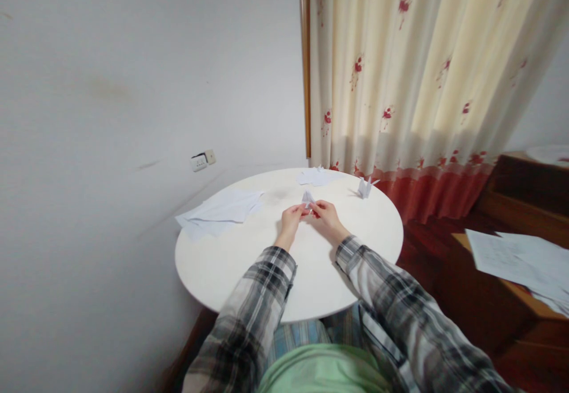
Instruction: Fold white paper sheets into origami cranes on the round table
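A small piece of folded white paper [307, 197] stands up between my fingertips, pointed at its top. My left hand [292, 220] pinches its lower left side. On the lower right, my right hand [326, 215] grips it with thumb and fingers closed. Both hands are just above the middle of the round white table [231, 268]. Beyond my right hand, near the table's right edge, sits a folded paper crane [365, 188]. The finer folds of the held paper are too small to make out.
Loose white sheets [222, 210] lie at the table's left edge, and more paper [316, 176] lies at the back. A wall socket [198, 163] is behind. Curtains [391, 85] hang at the back right. Printed papers [520, 259] rest on wooden furniture at the right.
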Available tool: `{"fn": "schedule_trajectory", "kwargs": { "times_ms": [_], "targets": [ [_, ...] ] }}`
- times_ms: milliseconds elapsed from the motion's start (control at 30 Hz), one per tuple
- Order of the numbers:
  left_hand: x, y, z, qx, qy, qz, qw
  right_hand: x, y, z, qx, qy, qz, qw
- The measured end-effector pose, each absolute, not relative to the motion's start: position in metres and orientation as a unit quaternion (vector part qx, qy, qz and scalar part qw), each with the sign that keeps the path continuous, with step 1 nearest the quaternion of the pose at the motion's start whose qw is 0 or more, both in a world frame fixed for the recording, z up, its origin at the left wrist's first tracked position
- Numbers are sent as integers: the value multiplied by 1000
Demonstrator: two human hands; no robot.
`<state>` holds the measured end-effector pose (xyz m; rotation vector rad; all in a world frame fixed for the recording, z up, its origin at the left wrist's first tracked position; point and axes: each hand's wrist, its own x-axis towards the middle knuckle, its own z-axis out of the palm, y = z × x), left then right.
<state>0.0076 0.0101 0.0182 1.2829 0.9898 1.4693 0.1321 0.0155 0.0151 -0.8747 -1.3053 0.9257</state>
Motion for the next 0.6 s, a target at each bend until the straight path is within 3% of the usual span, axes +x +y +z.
{"fn": "schedule_trajectory", "kwargs": {
  "times_ms": [600],
  "targets": [
    [6,15,14,526,392,612,442,132,15,15,-365,-545,430,620]
  ]
}}
